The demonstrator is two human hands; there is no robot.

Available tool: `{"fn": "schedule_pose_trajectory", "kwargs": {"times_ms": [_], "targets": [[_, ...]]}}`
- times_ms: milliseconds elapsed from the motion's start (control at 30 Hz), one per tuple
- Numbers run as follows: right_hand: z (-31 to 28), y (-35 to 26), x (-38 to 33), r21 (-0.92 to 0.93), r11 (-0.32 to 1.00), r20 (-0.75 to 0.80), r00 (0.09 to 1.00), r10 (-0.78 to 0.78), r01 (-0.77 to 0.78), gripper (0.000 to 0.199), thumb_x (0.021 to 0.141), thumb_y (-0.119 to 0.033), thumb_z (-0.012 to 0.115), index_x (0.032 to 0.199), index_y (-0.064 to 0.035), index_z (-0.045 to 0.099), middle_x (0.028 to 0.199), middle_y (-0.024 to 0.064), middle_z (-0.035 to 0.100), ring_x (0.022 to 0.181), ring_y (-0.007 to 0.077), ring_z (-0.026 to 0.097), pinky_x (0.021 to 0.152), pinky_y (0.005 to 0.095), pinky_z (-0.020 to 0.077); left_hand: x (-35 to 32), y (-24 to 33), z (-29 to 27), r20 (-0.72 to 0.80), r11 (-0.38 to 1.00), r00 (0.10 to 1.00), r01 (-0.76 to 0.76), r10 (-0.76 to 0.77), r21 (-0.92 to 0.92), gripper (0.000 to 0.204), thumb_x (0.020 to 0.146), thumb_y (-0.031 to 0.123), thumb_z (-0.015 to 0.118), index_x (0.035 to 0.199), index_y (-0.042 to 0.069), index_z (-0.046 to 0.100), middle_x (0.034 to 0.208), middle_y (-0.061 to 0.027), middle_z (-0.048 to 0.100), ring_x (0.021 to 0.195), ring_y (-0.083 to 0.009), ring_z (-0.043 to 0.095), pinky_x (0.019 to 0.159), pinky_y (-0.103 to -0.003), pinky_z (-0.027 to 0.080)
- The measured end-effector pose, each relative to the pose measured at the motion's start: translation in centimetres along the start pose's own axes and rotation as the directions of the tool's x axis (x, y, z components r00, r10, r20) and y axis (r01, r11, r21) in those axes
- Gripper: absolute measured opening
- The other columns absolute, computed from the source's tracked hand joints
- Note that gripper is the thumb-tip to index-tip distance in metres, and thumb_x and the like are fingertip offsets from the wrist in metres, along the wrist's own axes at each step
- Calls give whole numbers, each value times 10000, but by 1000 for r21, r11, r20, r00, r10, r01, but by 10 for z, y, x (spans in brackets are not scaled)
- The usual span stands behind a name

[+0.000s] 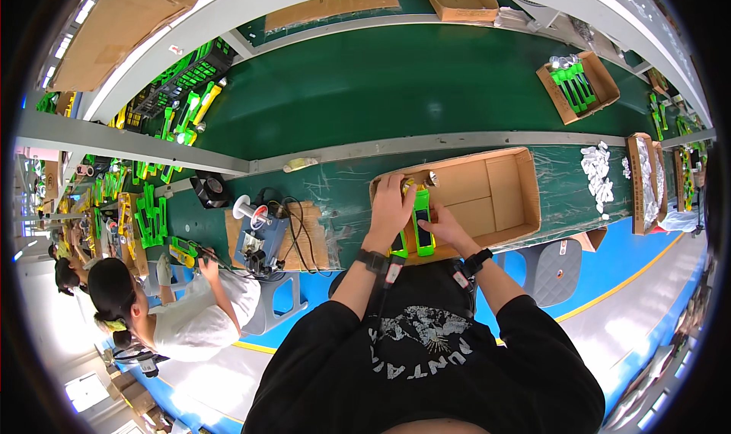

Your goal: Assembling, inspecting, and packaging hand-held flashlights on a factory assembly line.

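Note:
A green flashlight [424, 234] with a dark panel on its side stands tilted over the near left part of an open cardboard box [525, 194]. My right hand [449, 230] grips it from the right, thumb against the dark panel. From the left, my left hand [391, 212] closes its fingers round the upper end of the lights; its palm side is hidden. Under this hand shows a second green flashlight [398, 244], mostly covered. Beyond my fingertips a shiny reflector cup [432, 179] and a bit of yellow stick out.
Left of the box stand a blue bench device [263, 240] with cables and a solder spool. White plastic pieces [598, 177] lie to the right. A small box of green flashlights [579, 87] sits farther back. A co-worker [198, 304] works at left, and a grey stool [552, 272] stands at right.

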State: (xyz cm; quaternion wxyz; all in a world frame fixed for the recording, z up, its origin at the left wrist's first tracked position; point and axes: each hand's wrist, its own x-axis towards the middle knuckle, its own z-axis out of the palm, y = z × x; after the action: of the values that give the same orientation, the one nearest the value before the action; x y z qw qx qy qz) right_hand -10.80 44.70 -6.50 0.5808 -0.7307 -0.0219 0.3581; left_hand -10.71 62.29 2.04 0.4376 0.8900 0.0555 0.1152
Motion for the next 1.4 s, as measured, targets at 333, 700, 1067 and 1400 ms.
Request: {"fn": "schedule_pose_trajectory", "kwargs": {"times_ms": [333, 700, 1067, 1400], "targets": [[5, -9, -3, -312, 950, -157, 987, -45, -6, 493, 723, -230, 745, 1115, -1, 552, 930, 151, 672, 854, 264, 662, 763, 369, 518, -2, -23, 1, 146, 957, 976, -189, 159, 221, 193, 821, 76, 554, 1003, 17, 528, 917, -160, 582, 869, -341, 598, 708, -411, 507], [6, -3, -8, -212, 977, -144, 989, -29, -3, 442, 730, -207, 745, 1066, 15, 563, 940, 168, 671, 857, 260, 666, 764, 371, 523, 18, -35, 30, 275, 778, 961, -202, 40, 594, 151, 766, 75, 566, 908, 63, 519, 838, -110, 614, 736, -282, 649, 580, -376, 539], [10, -21, -13, -442, 897, -213, 970, -113, 7, 567, 686, -215, 780, 1123, 9, 496, 950, 192, 607, 843, 335, 630, 761, 406, 515, -4, -26, 1, -38, 852, 999, 42, -26, 523, 230, 794, 139, 600, 973, 66, 477, 922, -117, 559, 697, -301, 632, 531, -389, 526], [35, -53, -24, -709, 692, -237, 970, -48, -139, 696, 636, -269, 800, 1119, 24, 393, 1061, 244, 488, 1003, 413, 532, 829, 457, 485, -34, -20, -10, -52, 970, 998, -6, 20, 244, 305, 782, 94, 618, 1051, 54, 480, 922, -128, 544, 751, -318, 597, 616, -408, 497]]}}
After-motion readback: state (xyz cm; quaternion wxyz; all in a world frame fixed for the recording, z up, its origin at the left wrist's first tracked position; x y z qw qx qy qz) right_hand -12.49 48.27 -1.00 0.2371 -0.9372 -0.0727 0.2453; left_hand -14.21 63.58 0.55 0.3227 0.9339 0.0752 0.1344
